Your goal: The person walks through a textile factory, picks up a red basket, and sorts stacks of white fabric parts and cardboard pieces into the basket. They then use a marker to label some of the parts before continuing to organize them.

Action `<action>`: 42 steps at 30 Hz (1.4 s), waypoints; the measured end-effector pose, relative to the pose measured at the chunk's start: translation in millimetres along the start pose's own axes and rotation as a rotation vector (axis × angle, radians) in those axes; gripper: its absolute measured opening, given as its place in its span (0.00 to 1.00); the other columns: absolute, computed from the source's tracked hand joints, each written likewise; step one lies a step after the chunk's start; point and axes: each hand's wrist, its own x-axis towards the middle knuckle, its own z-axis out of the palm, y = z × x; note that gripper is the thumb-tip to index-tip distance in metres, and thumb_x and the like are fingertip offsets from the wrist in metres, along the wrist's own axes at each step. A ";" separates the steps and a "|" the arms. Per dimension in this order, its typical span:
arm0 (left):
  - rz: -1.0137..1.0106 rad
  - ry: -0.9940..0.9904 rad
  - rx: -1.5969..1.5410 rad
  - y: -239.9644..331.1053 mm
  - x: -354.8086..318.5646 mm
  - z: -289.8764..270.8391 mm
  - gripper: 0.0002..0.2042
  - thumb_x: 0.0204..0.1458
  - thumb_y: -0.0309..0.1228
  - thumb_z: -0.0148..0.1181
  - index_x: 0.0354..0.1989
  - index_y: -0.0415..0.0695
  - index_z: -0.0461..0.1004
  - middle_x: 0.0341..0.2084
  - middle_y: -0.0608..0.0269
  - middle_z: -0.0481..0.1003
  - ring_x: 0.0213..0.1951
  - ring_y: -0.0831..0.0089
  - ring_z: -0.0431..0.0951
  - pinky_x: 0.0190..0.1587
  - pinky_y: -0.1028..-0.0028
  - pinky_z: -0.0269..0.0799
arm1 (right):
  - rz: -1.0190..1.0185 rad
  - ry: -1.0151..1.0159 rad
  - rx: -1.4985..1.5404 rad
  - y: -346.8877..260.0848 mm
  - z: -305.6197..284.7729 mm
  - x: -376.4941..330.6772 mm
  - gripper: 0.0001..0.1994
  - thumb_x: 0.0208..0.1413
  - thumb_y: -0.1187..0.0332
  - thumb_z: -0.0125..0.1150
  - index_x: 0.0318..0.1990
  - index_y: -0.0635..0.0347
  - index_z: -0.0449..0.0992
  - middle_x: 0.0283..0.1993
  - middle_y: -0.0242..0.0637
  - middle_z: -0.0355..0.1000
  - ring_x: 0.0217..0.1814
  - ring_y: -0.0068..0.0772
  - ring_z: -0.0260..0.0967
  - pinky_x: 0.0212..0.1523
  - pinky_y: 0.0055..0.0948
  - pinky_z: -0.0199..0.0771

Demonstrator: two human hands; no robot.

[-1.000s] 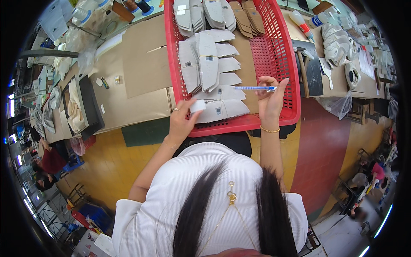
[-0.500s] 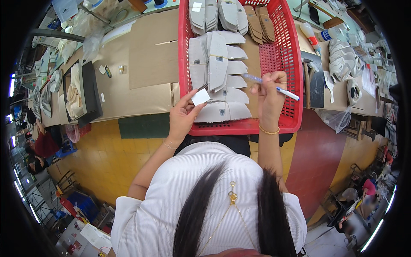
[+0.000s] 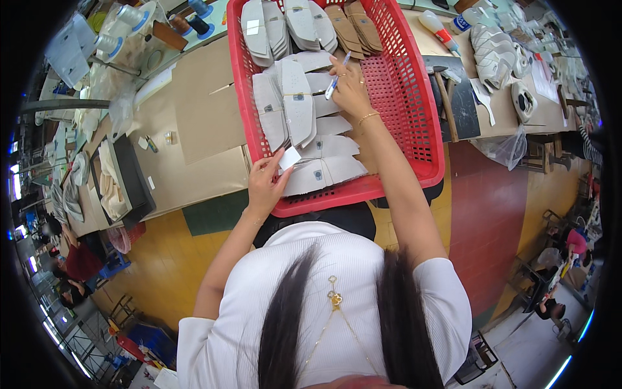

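Between the fingertips of my left hand (image 3: 264, 188) is a small white paper card (image 3: 289, 159), over the basket's near left part. My right hand (image 3: 350, 89) reaches into the basket with a white and blue pen (image 3: 332, 85) held in its fingers. It hovers by the grey stacks near the middle. The red plastic basket (image 3: 424, 97) carries banded bundles of light grey cut pieces (image 3: 298, 104). At its far end lie brown cut pieces (image 3: 353, 29) next to more grey stacks (image 3: 258, 29).
Left of the basket, a brown-covered table (image 3: 201, 162) bears a dark box of cream pieces (image 3: 129, 175). To the right are a hammer (image 3: 446, 104), a red-and-white bottle (image 3: 439, 31) and several white shoe parts (image 3: 492, 55). Thread spools (image 3: 133, 16) stand far left.
My right hand has moved forward and left with the pen, from the basket's right side to over the grey stacks. The view has shifted. My left hand still holds the card.
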 end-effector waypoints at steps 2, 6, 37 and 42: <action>-0.009 0.001 0.008 0.5 0.7 -0.8 0.23 0.44 0.25 0.68 0.52 0.40 0.73 0.27 0.59 0.73 0.33 0.69 0.72 0.35 0.74 0.72 | 0.060 -0.068 -0.031 -4.0 2.2 10.7 0.27 0.46 0.76 0.52 0.58 0.56 0.62 0.49 0.33 0.71 0.55 0.45 0.60 0.55 0.42 0.60; -0.043 0.021 -0.035 0.8 -0.3 1.3 0.24 0.43 0.28 0.69 0.51 0.40 0.74 0.21 0.62 0.72 0.33 0.68 0.71 0.34 0.71 0.68 | 0.113 -0.009 0.071 1.7 4.1 16.7 0.21 0.50 0.76 0.48 0.54 0.53 0.66 0.52 0.30 0.70 0.59 0.45 0.59 0.57 0.60 0.48; 0.006 0.008 -0.008 2.3 3.4 1.7 0.23 0.44 0.27 0.69 0.51 0.40 0.74 0.21 0.63 0.73 0.30 0.70 0.69 0.36 0.72 0.68 | -0.032 -0.534 -0.007 10.8 -57.9 -91.2 0.12 0.52 0.77 0.49 0.43 0.54 0.59 0.44 0.33 0.74 0.53 0.39 0.68 0.45 0.53 0.56; -0.007 0.012 -0.020 2.7 2.7 1.7 0.23 0.45 0.25 0.68 0.52 0.40 0.73 0.23 0.62 0.73 0.30 0.70 0.70 0.32 0.74 0.69 | 0.123 -0.485 -0.079 1.8 -73.1 -102.4 0.18 0.50 0.58 0.62 0.42 0.55 0.63 0.41 0.34 0.74 0.49 0.40 0.69 0.44 0.48 0.57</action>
